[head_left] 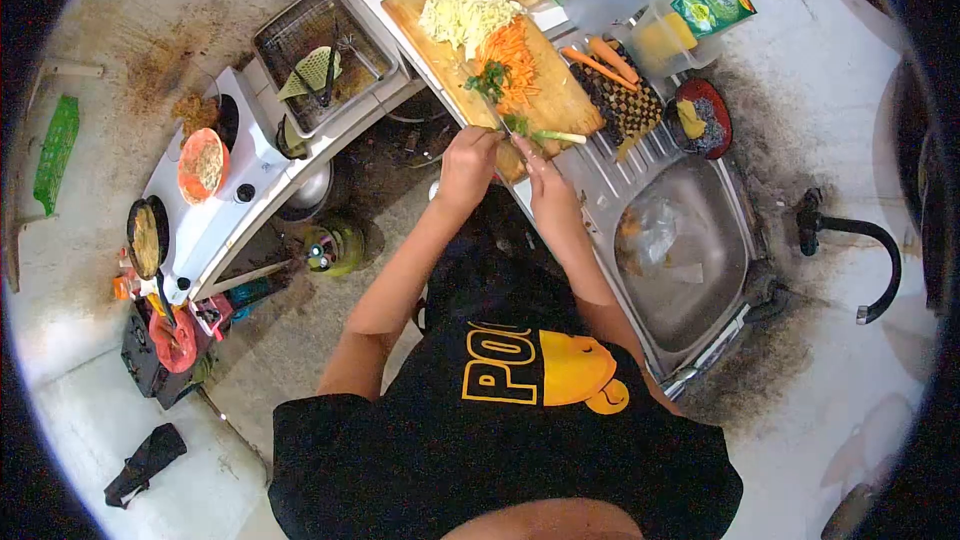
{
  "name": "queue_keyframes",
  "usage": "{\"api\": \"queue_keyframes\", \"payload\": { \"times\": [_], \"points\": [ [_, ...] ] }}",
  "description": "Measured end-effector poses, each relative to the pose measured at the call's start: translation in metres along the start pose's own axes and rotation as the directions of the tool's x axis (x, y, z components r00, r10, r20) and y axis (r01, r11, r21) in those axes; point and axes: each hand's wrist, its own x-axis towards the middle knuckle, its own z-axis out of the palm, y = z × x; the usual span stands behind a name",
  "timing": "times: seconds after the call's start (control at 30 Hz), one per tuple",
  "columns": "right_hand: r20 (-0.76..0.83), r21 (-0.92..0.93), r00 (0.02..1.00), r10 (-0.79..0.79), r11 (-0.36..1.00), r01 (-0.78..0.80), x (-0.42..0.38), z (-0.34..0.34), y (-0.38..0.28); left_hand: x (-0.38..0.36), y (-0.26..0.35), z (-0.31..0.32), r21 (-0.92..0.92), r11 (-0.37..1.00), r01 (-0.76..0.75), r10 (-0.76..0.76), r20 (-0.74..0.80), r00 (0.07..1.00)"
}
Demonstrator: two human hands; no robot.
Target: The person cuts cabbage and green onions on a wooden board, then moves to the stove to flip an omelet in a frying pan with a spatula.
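My right hand (549, 183) is closed at the near edge of the wooden cutting board (565, 108), around what looks like the handle of a knife (504, 121). The blade points away across the board. Close beside it, my left hand (468, 166) has its fingers curled together; what they hold is hidden. A spring onion (560, 137) lies just beyond my right fingers, its white end to the right. Chopped green leaves (490, 80) sit ahead of the blade. Farther up the board are shredded carrot (512, 58) and a pile of shredded cabbage (462, 15).
Whole carrots (600, 65) lie on a dark patterned rack right of the board. The steel sink (685, 280) holds a plastic bag. At left are a stove (235, 165) with an orange bowl (204, 166), a frying pan (148, 240), and a metal tray (322, 55) with utensils.
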Motion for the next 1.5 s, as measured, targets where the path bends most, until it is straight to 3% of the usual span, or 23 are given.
{"api": "queue_keyframes", "payload": {
  "times": [0.03, 0.1, 0.2, 0.33, 0.4, 0.43, 0.57, 0.7, 0.8, 0.97, 1.1, 1.17, 1.2, 1.27, 1.33, 1.4, 1.43, 1.5],
  "points": [
    [0.004, 0.000, 1.000, -0.002, 1.000, 0.002, 0.000, -0.001, -0.004, 0.000, -0.001, 0.000, 0.002, 1.000, 0.001, -0.001, 0.021, 1.000],
    [0.126, -0.283, 0.974, 0.190, 0.947, -0.149, 0.002, -0.002, -0.012, -0.001, -0.003, 0.002, -0.008, 1.000, -0.008, 0.008, -0.002, 1.000],
    [0.086, -0.376, 0.993, 0.076, 0.926, -0.038, 0.016, 0.016, -0.004, -0.006, -0.003, 0.004, -0.021, 0.999, -0.026, 0.026, -0.029, 0.999],
    [0.153, -0.226, 0.982, 0.109, 0.971, -0.072, 0.028, 0.005, -0.002, -0.004, 0.005, -0.002, 0.048, 0.998, -0.034, 0.036, -0.046, 0.998],
    [0.092, 0.185, 0.995, 0.026, 0.982, -0.043, 0.023, -0.006, 0.004, -0.007, 0.001, 0.000, 0.062, 0.994, -0.088, 0.092, -0.068, 0.993],
    [0.155, 0.178, 0.983, 0.099, 0.976, -0.126, 0.021, -0.013, 0.006, -0.010, -0.001, 0.001, 0.075, 0.989, -0.128, 0.134, -0.081, 0.988],
    [0.108, 0.261, 0.991, 0.075, 0.960, -0.101, 0.013, -0.023, 0.008, -0.014, -0.006, -0.002, 0.101, 0.967, -0.234, 0.237, -0.021, 0.971],
    [0.106, 0.204, 0.992, 0.062, 0.975, -0.083, 0.012, -0.019, 0.015, -0.016, -0.004, -0.006, 0.086, 0.977, -0.194, 0.192, 0.026, 0.981],
    [0.030, 0.237, 0.998, -0.050, 0.971, 0.042, 0.012, -0.015, 0.017, -0.011, -0.004, -0.009, 0.105, 0.983, -0.153, 0.144, 0.083, 0.986],
    [0.246, 0.075, 0.945, 0.215, 0.968, -0.240, 0.007, -0.020, -0.009, -0.007, -0.014, -0.008, 0.042, 0.980, -0.196, 0.193, 0.078, 0.978],
    [0.139, -0.020, 0.986, 0.089, 0.996, -0.087, 0.001, -0.004, -0.003, -0.004, -0.010, -0.010, 0.055, 0.972, -0.228, 0.225, 0.052, 0.973],
    [0.204, -0.360, 0.939, 0.275, 0.914, -0.189, 0.003, -0.005, -0.022, -0.003, -0.010, -0.010, 0.061, 0.971, -0.231, 0.228, 0.053, 0.972],
    [0.204, -0.360, 0.937, 0.283, 0.912, -0.197, 0.003, 0.003, -0.019, -0.004, -0.010, -0.009, 0.063, 0.971, -0.231, 0.227, 0.059, 0.972],
    [0.069, -0.325, 0.994, 0.081, 0.944, -0.054, 0.013, 0.020, -0.007, -0.003, -0.012, -0.007, 0.062, 0.970, -0.237, 0.233, 0.058, 0.971],
    [0.098, -0.317, 0.989, 0.107, 0.946, -0.071, 0.022, 0.018, -0.003, -0.004, -0.014, -0.007, 0.119, 0.959, -0.258, 0.254, 0.052, 0.966],
    [0.047, -0.076, 0.998, -0.030, 0.997, 0.034, 0.025, 0.014, 0.006, -0.005, -0.011, -0.008, 0.101, 0.963, -0.250, 0.248, 0.030, 0.968],
    [0.046, -0.075, 0.998, -0.035, 0.996, 0.038, 0.024, 0.009, -0.004, -0.004, -0.010, -0.009, 0.077, 0.969, -0.236, 0.236, 0.010, 0.972],
    [0.169, -0.089, 0.969, 0.182, 0.982, -0.169, 0.014, -0.005, -0.020, -0.004, -0.015, -0.007, 0.072, 0.969, -0.236, 0.238, -0.014, 0.971]
  ]
}}
